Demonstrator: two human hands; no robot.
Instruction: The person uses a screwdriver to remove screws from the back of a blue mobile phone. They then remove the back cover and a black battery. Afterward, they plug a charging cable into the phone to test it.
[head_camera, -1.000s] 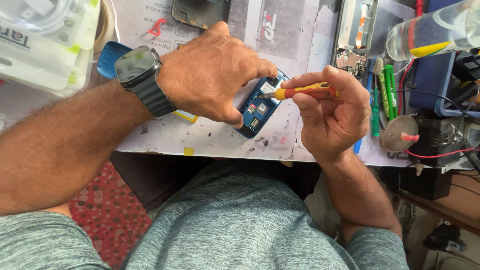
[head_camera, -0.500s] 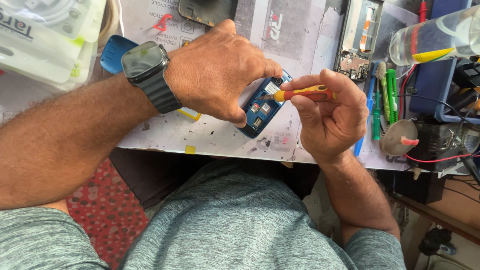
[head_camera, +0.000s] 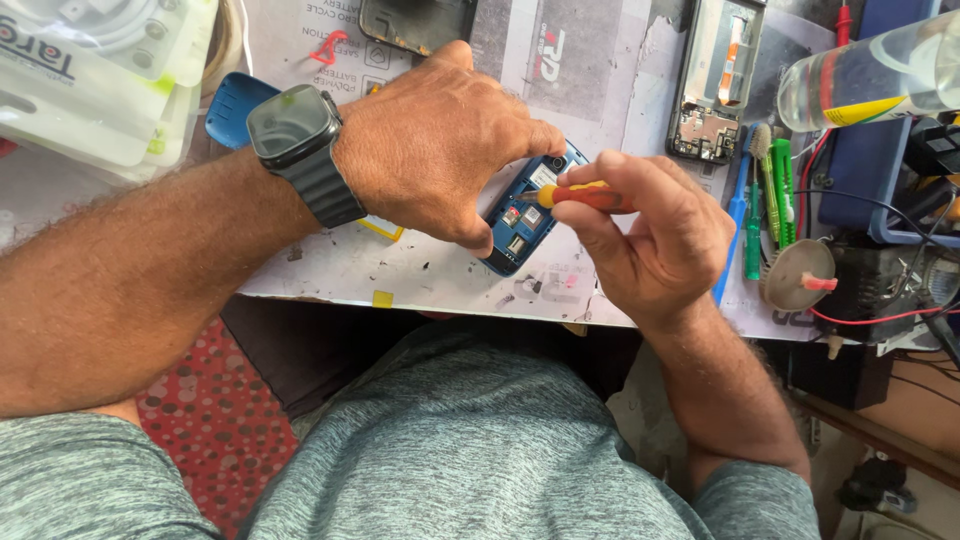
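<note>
White packaged goods (head_camera: 90, 80) are stacked far left of the blue phone body (head_camera: 525, 215), with a blue plastic cover (head_camera: 228, 108) beside them. The table (head_camera: 330, 270) is covered by a stained white mat printed with text and diagrams. The left hand (head_camera: 440, 140), smartwatch (head_camera: 292, 130) on its wrist, is closed over the blue phone body, pinning it to the mat near the table's front edge. The right hand (head_camera: 650, 240), just right of the phone body, is wrapped around a red-and-yellow screwdriver (head_camera: 580, 195), tip on the opened back. Above the phone body a dark phone (head_camera: 415, 25) lies; upper right, an open phone frame (head_camera: 715, 80). Further right, green and blue tools (head_camera: 765, 200), a clear bottle (head_camera: 870, 80), wires. Below the table edge, red dotted flooring (head_camera: 190, 420) is seen.
</note>
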